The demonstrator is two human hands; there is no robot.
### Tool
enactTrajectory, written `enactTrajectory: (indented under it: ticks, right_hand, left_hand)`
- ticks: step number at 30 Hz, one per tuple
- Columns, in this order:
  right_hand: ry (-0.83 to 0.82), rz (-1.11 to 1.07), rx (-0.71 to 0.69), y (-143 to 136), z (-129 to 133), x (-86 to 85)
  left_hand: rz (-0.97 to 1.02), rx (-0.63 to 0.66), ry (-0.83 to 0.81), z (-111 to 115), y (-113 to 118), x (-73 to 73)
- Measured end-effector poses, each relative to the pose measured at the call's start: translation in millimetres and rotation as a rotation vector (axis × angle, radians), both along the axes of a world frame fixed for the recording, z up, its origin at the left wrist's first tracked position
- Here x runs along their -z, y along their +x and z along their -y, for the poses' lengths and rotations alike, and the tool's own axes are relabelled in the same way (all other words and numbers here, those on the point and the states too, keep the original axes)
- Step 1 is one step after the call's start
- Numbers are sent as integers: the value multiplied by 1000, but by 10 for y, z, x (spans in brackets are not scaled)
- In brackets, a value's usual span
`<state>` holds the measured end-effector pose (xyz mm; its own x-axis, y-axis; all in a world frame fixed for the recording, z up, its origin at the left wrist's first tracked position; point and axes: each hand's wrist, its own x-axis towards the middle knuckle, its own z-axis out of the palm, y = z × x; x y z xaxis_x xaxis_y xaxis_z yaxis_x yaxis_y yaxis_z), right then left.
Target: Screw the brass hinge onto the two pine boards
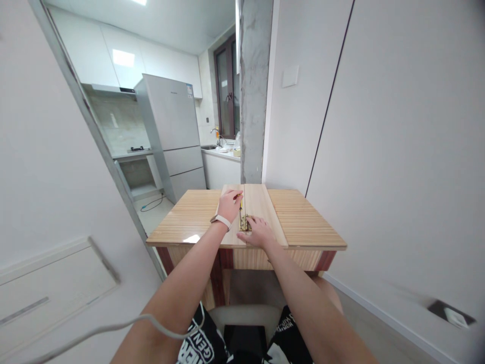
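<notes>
My left hand [229, 203] is closed around the yellow handle of a screwdriver [241, 203], whose shaft points down toward a brass-coloured hinge [243, 226]. The hinge lies at the seam between two pale wooden boards [261, 198], placed side by side on the table. My right hand [260, 232] rests on the boards at the hinge's right side, its fingers spread and touching or very near the metal. Whether the screwdriver's tip sits in a screw is too small to tell.
The striped wooden table [303, 220] stands in front of my knees. A white cable [151, 319] crosses over my left forearm. Behind the table are a grey pillar [257, 91], a fridge [174, 111] and a kitchen counter. A white wall [397, 126] rises at the right.
</notes>
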<state>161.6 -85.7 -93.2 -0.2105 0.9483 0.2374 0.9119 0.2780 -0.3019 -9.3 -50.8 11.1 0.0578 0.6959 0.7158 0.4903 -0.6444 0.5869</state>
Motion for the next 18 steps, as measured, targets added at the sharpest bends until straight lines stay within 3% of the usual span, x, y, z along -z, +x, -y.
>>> enactTrajectory:
  ticks: [5,11,18]
  right_hand:
    - [4,0,2,4,-11,11]
    - [3,4,4,2,-21,29]
    - [-9,2,5,2,4,-6]
  left_hand:
    - [29,-26,35,-12,-17,59]
    - [65,-102,27,-2,-14,21]
    - [25,-1,24,28,30,44]
